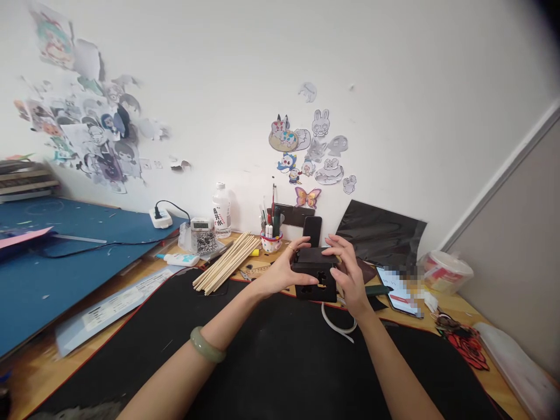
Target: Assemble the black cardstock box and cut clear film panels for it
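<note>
Above the far part of a black desk mat (284,350), a small black box-like object (311,255) with cut-out shapes in its front is held between my two hands. My left hand (291,268) grips its left side, with the thumb across the front and the fingers over the top. On the opposite side, my right hand (349,274) has fingertips at the top edge and the thumb at the front corner. What the box is, and what lies inside, I cannot make out. A curved white strip (336,328) lies just below it on the mat.
Wooden sticks (227,261), a glue tube (178,259) and a pen cup (271,240) are left of the box. A bottle (221,211) stands by the wall. To the right lie a lit phone (399,294), a tub (446,271) and a black sheet (380,230).
</note>
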Demonstrator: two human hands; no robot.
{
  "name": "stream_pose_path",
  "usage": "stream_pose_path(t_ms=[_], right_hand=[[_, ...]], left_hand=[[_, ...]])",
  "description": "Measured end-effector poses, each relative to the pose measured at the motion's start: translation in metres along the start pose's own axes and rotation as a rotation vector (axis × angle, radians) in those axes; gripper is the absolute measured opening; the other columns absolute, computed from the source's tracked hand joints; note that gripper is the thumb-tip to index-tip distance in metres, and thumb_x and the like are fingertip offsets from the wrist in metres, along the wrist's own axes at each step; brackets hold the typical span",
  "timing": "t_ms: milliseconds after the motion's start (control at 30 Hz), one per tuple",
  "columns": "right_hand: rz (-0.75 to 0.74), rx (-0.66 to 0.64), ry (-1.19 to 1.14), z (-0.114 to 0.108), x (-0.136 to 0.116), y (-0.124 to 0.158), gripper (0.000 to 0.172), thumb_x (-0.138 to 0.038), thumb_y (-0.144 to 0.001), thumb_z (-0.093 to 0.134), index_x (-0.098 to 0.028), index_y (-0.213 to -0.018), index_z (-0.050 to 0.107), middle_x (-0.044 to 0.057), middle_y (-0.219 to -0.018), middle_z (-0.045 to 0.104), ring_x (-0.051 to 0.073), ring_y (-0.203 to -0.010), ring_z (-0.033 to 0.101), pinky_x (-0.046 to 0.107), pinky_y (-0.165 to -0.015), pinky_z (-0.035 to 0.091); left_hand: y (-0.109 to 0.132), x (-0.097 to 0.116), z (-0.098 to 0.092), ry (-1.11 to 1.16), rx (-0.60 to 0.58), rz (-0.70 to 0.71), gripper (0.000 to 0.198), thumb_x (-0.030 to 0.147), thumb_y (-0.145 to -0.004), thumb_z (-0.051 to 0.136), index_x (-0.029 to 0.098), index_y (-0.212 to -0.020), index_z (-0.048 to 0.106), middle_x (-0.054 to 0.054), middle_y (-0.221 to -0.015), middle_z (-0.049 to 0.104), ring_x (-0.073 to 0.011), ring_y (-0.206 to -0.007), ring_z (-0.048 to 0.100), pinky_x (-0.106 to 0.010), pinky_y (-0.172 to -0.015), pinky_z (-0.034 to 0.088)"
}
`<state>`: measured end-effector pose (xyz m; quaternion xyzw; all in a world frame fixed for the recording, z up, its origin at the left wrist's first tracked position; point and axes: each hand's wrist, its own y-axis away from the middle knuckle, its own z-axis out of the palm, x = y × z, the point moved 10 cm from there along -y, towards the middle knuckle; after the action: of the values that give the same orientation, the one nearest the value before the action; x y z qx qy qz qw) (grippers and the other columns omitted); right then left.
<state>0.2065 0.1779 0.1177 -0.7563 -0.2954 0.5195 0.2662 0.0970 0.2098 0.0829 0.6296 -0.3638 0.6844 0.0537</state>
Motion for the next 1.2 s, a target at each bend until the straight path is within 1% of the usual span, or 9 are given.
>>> stream_pose_path(t_ms=[133, 300, 467, 633, 767, 867, 1067, 1133, 1200], right_hand=[[0.054, -0.065, 0.106, 0.012, 0.014, 0.02, 0.03, -0.034, -0.08, 0.048, -0.023, -0.109, 0.047, 0.009, -0.139, 0.026, 0.028, -0.13, 0.026, 0.048, -0.105, 0.023], [0.136, -0.156, 0.199, 0.027, 0.028, 0.07, 0.056, -0.037, -0.079, 0.054, -0.024, -0.126, 0.028, 0.011, -0.144, 0.016, 0.027, -0.134, 0.014, 0.049, -0.107, 0.019], [0.256, -0.243, 0.204, 0.036, 0.033, 0.107, 0.057, -0.037, -0.081, 0.053, -0.025, -0.129, 0.023, 0.011, -0.147, 0.007, 0.024, -0.136, 0.008, 0.045, -0.107, 0.019], [0.314, -0.277, 0.206, 0.038, 0.033, 0.116, 0.056, -0.038, -0.082, 0.052, -0.024, -0.128, 0.023, 0.011, -0.148, 0.002, 0.023, -0.136, 0.007, 0.043, -0.107, 0.02], [0.358, -0.295, 0.214, 0.037, 0.034, 0.12, 0.052, -0.04, -0.081, 0.052, -0.023, -0.124, 0.027, 0.011, -0.149, -0.001, 0.024, -0.136, 0.007, 0.044, -0.106, 0.02], [0.384, -0.31, 0.205, 0.038, 0.036, 0.122, 0.049, -0.04, -0.081, 0.052, -0.023, -0.121, 0.028, 0.012, -0.149, -0.001, 0.025, -0.136, 0.007, 0.046, -0.106, 0.021], [0.362, -0.315, 0.197, 0.039, 0.036, 0.124, 0.049, -0.038, -0.081, 0.052, -0.024, -0.12, 0.026, 0.014, -0.149, 0.0, 0.024, -0.136, 0.007, 0.046, -0.106, 0.021], [0.351, -0.314, 0.196, 0.04, 0.037, 0.125, 0.049, -0.038, -0.082, 0.051, -0.024, -0.121, 0.026, 0.014, -0.149, 0.0, 0.025, -0.136, 0.007, 0.046, -0.106, 0.021], [0.346, -0.312, 0.195, 0.04, 0.038, 0.125, 0.048, -0.039, -0.083, 0.049, -0.024, -0.122, 0.026, 0.013, -0.149, 0.001, 0.025, -0.136, 0.007, 0.047, -0.105, 0.021]], left_hand=[[0.007, -0.015, 0.002, -0.096, 0.014, -0.008, 0.082, 0.03, -0.064, 0.073, 0.023, -0.131, 0.025, -0.012, -0.128, 0.036, -0.025, -0.116, 0.043, -0.039, -0.098, 0.035], [0.033, -0.038, 0.023, -0.228, -0.019, -0.029, 0.084, 0.03, -0.061, 0.074, 0.022, -0.13, 0.027, -0.012, -0.125, 0.032, -0.0277, -0.121, 0.034, -0.044, -0.102, 0.027], [0.057, -0.054, 0.038, -0.303, -0.05, -0.06, 0.084, 0.031, -0.059, 0.075, 0.022, -0.126, 0.026, -0.011, -0.124, 0.029, -0.0281, -0.121, 0.031, -0.046, -0.103, 0.024], [0.067, -0.063, 0.041, -0.326, -0.059, -0.117, 0.088, 0.036, -0.056, 0.077, 0.023, -0.123, 0.022, -0.011, -0.122, 0.027, -0.0284, -0.118, 0.033, -0.046, -0.1, 0.029], [0.07, -0.064, 0.044, -0.336, -0.093, -0.163, 0.093, 0.038, -0.056, 0.077, 0.021, -0.125, 0.018, -0.013, -0.124, 0.025, -0.0286, -0.12, 0.031, -0.045, -0.101, 0.029], [0.073, -0.063, 0.046, -0.346, -0.109, -0.175, 0.089, 0.039, -0.06, 0.074, 0.021, -0.126, 0.017, -0.013, -0.125, 0.026, -0.0279, -0.12, 0.031, -0.045, -0.101, 0.029], [0.076, -0.058, 0.045, -0.386, -0.102, -0.126, 0.078, 0.04, -0.068, 0.068, 0.022, -0.126, 0.019, -0.013, -0.125, 0.029, -0.0268, -0.12, 0.034, -0.045, -0.101, 0.03], [0.078, -0.058, 0.046, -0.392, -0.127, -0.121, 0.077, 0.041, -0.071, 0.065, 0.022, -0.129, 0.018, -0.014, -0.131, 0.025, -0.0276, -0.124, 0.03, -0.046, -0.103, 0.027], [0.08, -0.059, 0.048, -0.416, -0.165, -0.121, 0.081, 0.042, -0.074, 0.061, 0.022, -0.135, 0.011, -0.015, -0.141, 0.015, -0.0287, -0.131, 0.019, -0.048, -0.106, 0.021]])
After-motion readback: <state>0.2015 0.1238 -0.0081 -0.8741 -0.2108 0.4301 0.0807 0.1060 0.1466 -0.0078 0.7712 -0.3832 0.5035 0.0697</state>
